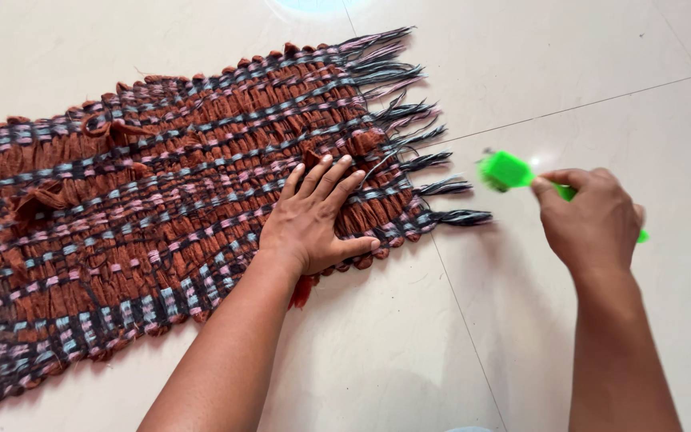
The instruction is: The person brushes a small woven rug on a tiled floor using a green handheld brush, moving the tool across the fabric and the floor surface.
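Brush poised off the fringe, mat pinned flat.
Left hand splays wide on the woven mat; right hand fingers grip the green brush over floor tiles, tassels looking partly straightened.

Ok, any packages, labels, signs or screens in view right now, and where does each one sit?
None in view.
Woven mat: rust-brown with blue, pink and black bands, lying on the pale tiled floor.
Left hand: flat on the mat.
Right hand: holds a green tool.

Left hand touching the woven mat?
Touching. Head view shows the left hand pressed flat, palm and fingers, on the brown woven mat near its fringed end.
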